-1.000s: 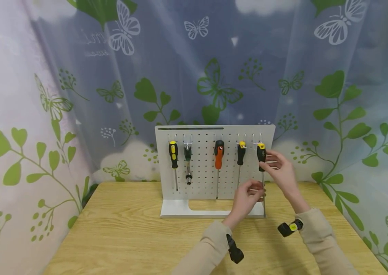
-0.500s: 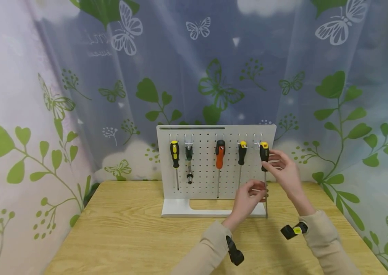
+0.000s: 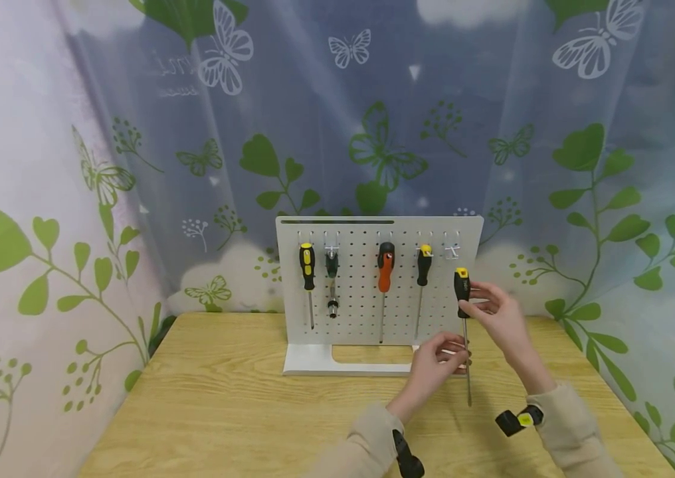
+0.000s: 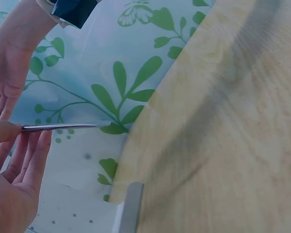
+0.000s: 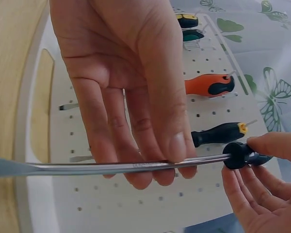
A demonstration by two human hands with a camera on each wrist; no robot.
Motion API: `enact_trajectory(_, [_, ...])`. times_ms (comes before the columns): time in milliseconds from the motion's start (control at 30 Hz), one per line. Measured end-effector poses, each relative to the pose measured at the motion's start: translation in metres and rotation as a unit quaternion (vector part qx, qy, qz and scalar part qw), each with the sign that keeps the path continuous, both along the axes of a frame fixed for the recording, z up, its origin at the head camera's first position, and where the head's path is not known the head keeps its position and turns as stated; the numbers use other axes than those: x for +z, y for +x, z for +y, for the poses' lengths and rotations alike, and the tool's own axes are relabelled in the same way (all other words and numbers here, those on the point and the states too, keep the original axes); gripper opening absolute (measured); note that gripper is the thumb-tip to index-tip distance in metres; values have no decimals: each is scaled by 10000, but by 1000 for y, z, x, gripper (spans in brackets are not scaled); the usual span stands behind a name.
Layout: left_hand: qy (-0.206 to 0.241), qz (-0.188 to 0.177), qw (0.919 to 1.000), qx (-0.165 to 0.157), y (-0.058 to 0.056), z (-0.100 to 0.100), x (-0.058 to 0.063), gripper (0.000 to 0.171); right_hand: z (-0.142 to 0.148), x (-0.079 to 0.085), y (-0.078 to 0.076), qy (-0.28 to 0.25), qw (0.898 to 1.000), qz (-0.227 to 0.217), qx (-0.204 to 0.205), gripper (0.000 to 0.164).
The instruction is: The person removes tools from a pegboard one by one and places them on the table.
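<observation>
Right of centre in the head view, lower half: I see the screwdriver [image 3: 462, 289] nearly upright in front of the pegboard [image 3: 349, 325], just below a wire hook [image 3: 452, 251]. Right hand [image 3: 500, 318] narrow, pinching the black-and-yellow handle. Left hand [image 3: 432, 360], lower down, pinches the metal shaft; in the right wrist view I make out thumb against fingers. Flat tip points down over the table [image 3: 242, 405]. Four other tools [image 3: 424, 267] hang left of it, an orange screwdriver [image 3: 385, 272] among them.
</observation>
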State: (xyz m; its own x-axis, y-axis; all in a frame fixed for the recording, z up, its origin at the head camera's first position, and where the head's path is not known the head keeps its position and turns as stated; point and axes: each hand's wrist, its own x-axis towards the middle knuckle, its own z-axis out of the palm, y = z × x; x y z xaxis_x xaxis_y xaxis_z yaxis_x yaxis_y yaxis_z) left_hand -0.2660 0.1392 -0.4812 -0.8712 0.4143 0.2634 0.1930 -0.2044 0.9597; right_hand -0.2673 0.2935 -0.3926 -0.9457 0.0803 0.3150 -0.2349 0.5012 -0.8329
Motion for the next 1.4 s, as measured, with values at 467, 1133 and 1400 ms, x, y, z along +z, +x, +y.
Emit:
enact_trajectory(467, [244,-651,9974,-161,24,1,-36,19,2,-46,15,51,9982,-574,-143,55])
enact_trajectory(1133, [-1122,-878,9898,99,60,5,-70,14,12,-113,38,23,9907,-1358,-114,55])
enact_trajectory(1400, [-1787,-701,9810,298,68,5,-71,17,12,-129,43,105,9883,-1515,-170,53])
